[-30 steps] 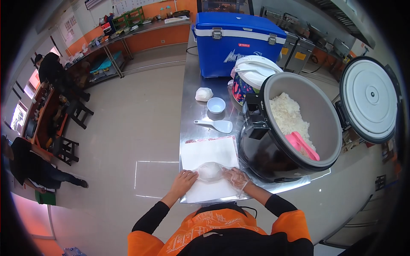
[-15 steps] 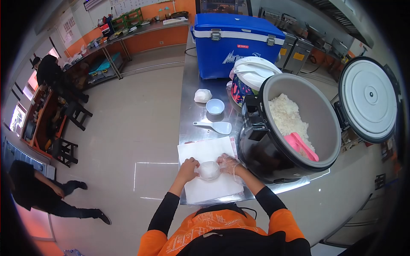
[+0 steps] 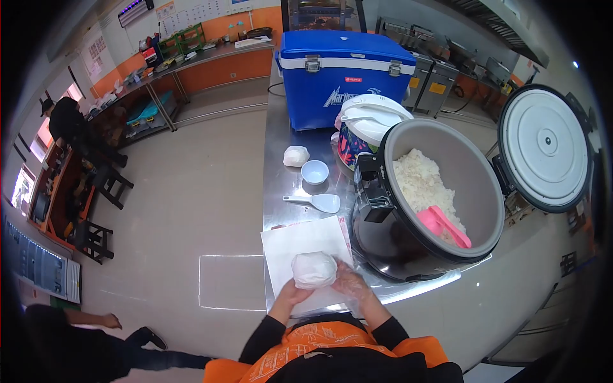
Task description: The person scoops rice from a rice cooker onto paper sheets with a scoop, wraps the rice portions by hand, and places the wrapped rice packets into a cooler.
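Note:
A rounded white paper-wrapped bundle is between my hands, above a stack of white paper sheets. My left hand grips its lower left side, with fingers partly hidden beneath it. On its right side, my right hand, in a clear plastic glove, is closed against the paper. Beyond the sheets lie a white rice paddle, a small white bowl and a second wrapped bundle. To the right, a big open rice cooker holds white rice and a pink scoop.
A blue cool box and a flower-patterned container with a white lid stand at the back of the metal table. The cooker's raised lid extends right. Two people in dark clothes are on the left, one walking.
Both my hands have drawn the bundle toward my body and tilted it up from the paper. The walking person at lower left has come nearer. My view has shifted slightly.

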`<state>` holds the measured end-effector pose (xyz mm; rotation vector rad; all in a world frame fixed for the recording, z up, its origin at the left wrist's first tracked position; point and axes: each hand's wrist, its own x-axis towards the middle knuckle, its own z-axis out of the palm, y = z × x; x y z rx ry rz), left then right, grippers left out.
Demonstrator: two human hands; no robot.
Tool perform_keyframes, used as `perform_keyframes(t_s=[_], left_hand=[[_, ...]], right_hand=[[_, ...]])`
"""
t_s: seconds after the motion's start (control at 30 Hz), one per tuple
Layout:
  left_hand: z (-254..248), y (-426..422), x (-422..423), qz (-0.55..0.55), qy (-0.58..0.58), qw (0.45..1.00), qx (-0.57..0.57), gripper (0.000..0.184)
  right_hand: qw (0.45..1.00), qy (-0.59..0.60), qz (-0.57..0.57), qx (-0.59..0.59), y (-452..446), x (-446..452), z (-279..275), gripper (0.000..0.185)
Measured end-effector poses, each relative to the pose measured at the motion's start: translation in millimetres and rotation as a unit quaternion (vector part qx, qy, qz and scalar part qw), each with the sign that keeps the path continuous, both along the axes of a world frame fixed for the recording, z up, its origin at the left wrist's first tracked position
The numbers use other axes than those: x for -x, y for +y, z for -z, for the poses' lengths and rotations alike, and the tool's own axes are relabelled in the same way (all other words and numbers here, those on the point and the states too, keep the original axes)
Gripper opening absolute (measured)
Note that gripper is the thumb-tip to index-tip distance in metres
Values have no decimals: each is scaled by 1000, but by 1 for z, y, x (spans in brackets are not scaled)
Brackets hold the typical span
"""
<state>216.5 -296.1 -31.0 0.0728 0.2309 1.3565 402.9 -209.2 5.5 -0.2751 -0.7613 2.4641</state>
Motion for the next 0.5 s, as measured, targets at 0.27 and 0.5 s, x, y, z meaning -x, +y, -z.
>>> perform_keyframes(t_s=[0.27,0.5], left_hand=[[-5,-11,13,-22,54,997,44,50],[-24,-15,33,-25,172,985,-3,46]], right_hand=[[978,-175,52,-105,-2,14,-2,36],[982,-100,45,152,1,10,9,39]])
